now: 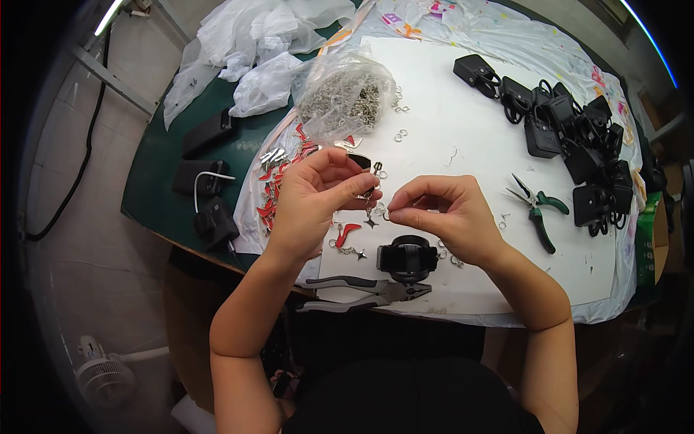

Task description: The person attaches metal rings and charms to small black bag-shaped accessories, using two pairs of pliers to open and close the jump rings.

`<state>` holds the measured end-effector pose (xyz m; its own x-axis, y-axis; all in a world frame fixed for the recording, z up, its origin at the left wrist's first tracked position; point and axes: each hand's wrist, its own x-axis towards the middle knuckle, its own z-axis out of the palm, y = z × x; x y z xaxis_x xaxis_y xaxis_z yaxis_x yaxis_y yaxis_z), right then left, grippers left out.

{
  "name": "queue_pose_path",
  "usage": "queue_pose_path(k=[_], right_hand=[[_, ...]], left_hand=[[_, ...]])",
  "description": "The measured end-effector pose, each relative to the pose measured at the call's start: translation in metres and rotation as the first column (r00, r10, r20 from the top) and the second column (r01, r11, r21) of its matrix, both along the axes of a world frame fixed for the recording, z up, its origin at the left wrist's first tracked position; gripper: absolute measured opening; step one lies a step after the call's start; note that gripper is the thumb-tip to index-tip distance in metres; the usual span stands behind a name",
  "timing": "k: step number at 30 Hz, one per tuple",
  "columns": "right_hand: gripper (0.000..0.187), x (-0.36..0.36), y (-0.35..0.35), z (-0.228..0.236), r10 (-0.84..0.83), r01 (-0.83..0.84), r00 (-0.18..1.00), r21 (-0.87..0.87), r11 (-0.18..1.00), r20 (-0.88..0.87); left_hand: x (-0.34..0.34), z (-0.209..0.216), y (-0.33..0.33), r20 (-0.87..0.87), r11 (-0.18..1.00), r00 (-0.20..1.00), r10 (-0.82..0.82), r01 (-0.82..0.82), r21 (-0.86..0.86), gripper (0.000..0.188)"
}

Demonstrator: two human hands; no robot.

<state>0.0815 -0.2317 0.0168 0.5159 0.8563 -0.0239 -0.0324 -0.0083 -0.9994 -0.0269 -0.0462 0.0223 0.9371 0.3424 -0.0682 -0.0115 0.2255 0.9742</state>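
Over the counter (153, 186), left of green pliers (534, 201), left hand (314, 194) grips a charm (371, 223), right hand (450, 213) pinches a ring (386, 215); linking seems underway, needing careful alignment.

Top (405, 390): was black cloth, rounded in outline, below the near edge of the worktop (152, 181); its weave was lost in shadow.
Forearms (531, 289): were bare and tapered toward the wrists.
Left hand (307, 195): was bare, with slim fingers.
Right hand (455, 217): was likewise bare.
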Motion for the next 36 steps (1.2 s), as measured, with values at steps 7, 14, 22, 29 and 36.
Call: queue_pose_path(k=[7,14,22,29,36], right_hand=[[0.012,-0.008,0.003,0.003,0.0,0.001,0.998,-0.011,1.0,0.057],[0.014,-0.011,0.003,-0.002,-0.095,0.095,0.995,0.04,0.995,0.005],[0.013,-0.021,-0.002,-0.004,-0.221,0.219,0.975,0.182,0.959,-0.008],[0.014,-0.021,-0.007,0.003,-0.245,0.219,0.959,0.175,0.96,0.141],[0.017,-0.024,-0.012,0.012,-0.172,0.178,0.983,0.117,0.977,-0.065]], left_hand=[[-0.006,0.001,-0.015,0.076,1.0,0.997,0.02,-0.02,-0.002,0.014],[-0.014,0.0,-0.022,0.156,0.999,0.987,0.027,-0.024,-0.021,0.016],[-0.016,-0.001,-0.027,0.236,0.969,0.972,0.013,0.046,-0.242,0.018],[-0.023,0.003,-0.028,0.133,0.928,0.99,-0.039,0.086,-0.362,0.021],[-0.029,0.006,-0.029,0.134,0.916,0.991,-0.015,0.067,-0.397,0.018]])
